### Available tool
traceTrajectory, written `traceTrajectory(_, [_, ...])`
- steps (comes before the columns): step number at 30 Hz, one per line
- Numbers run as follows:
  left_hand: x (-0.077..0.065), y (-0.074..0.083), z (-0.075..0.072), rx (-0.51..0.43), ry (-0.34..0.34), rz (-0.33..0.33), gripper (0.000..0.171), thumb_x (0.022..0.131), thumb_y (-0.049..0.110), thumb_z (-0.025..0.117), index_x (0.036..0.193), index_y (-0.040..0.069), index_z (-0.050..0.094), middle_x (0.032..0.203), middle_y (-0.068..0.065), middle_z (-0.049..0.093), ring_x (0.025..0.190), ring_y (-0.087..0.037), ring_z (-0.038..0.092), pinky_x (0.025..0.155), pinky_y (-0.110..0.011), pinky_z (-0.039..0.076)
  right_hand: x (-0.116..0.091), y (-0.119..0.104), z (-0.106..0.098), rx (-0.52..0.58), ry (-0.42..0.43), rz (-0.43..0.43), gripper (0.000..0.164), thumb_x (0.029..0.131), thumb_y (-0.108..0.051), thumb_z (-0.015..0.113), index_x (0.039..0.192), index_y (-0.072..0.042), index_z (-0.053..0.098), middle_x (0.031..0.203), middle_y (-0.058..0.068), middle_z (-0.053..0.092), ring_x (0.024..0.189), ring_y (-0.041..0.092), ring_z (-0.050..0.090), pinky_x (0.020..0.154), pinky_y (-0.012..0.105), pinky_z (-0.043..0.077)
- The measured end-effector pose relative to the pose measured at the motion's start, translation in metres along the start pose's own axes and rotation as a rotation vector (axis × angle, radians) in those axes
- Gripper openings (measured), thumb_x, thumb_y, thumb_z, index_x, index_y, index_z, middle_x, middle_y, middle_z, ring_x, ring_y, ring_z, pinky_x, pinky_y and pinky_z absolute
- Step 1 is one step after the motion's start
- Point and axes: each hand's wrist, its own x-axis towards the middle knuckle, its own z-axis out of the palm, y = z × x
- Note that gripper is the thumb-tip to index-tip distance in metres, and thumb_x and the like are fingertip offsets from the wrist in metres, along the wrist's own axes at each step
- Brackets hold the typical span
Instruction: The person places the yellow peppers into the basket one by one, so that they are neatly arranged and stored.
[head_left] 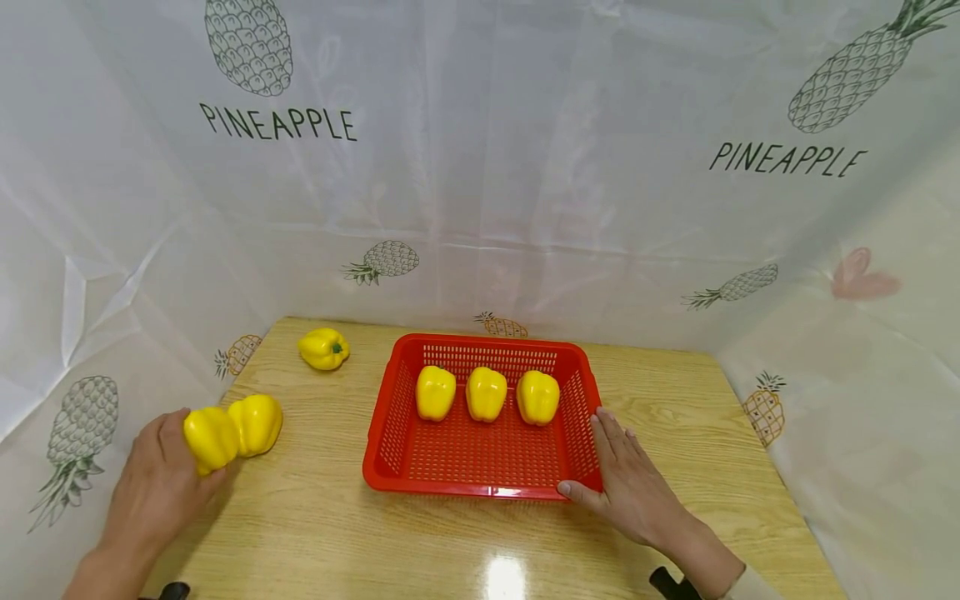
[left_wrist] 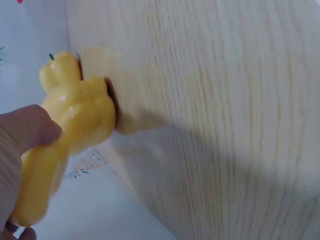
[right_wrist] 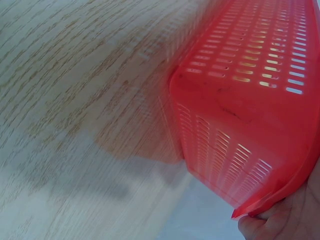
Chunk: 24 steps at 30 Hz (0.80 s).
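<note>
My left hand (head_left: pixel 157 479) grips a yellow bell pepper (head_left: pixel 210 439) at the table's left side. Right beside it lies a second yellow pepper (head_left: pixel 257 424); in the left wrist view the held pepper (left_wrist: pixel 39 177) appears in front of it. Farther back, a third pepper (head_left: pixel 322 348) lies on its side, its green stem showing. A red plastic basket (head_left: pixel 480 490) stands mid-table with three yellow peppers (head_left: pixel 486 394) in a row inside. With fingers extended, my right hand (head_left: pixel 637 496) rests on the basket's right rim, thumb at the front corner.
A light wood-grain table (head_left: pixel 360 550) carries everything. White sheeting (head_left: pixel 480 192) printed with pineapples hangs behind the table and down both sides. The basket's slotted outer wall (right_wrist: pixel 225 145) fills much of the right wrist view.
</note>
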Motion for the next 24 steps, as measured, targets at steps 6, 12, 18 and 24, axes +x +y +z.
traceTrajectory(6, [0.007, -0.007, 0.002, -0.027, -0.028, 0.016, 0.117, 0.095, 0.085, 0.024, 0.14, -0.021, 0.036, 0.119, -0.046, 0.045, 0.102, -0.057, 0.046, 0.085, -0.068, 0.044, 0.0, 0.0, 0.0, -0.002, 0.001, -0.001, 0.11, 0.097, -0.072, 0.059, 0.164, 0.008, 0.022, 0.174, 0.026, 0.017, 0.159, 0.047, 0.022, 0.125, 0.068, 0.022])
traceTrajectory(12, [0.017, -0.01, 0.007, -0.085, -0.069, -0.002, 0.117, 0.094, 0.085, 0.027, 0.144, -0.019, 0.034, 0.124, -0.045, 0.044, 0.108, -0.058, 0.044, 0.091, -0.067, 0.041, 0.0, 0.001, 0.0, -0.015, 0.012, -0.008, 0.109, 0.097, -0.071, 0.059, 0.164, 0.008, 0.023, 0.173, 0.027, 0.018, 0.159, 0.047, 0.024, 0.125, 0.068, 0.023])
traceTrajectory(18, [0.029, -0.007, 0.013, -0.101, -0.055, 0.033, 0.115, 0.094, 0.084, 0.03, 0.145, -0.02, 0.035, 0.124, -0.046, 0.045, 0.11, -0.057, 0.046, 0.085, -0.067, 0.045, 0.0, 0.0, 0.001, -0.009, 0.012, -0.014, 0.109, 0.097, -0.071, 0.06, 0.163, 0.009, 0.024, 0.173, 0.028, 0.018, 0.159, 0.047, 0.025, 0.125, 0.068, 0.024])
traceTrajectory(24, [0.047, 0.008, 0.014, -0.101, -0.068, 0.051, 0.114, 0.094, 0.083, 0.03, 0.145, -0.019, 0.032, 0.125, -0.047, 0.041, 0.109, -0.056, 0.046, 0.078, -0.069, 0.05, 0.0, 0.0, 0.001, -0.002, 0.011, -0.009, 0.11, 0.097, -0.07, 0.06, 0.164, 0.008, 0.023, 0.173, 0.027, 0.018, 0.159, 0.047, 0.024, 0.125, 0.068, 0.024])
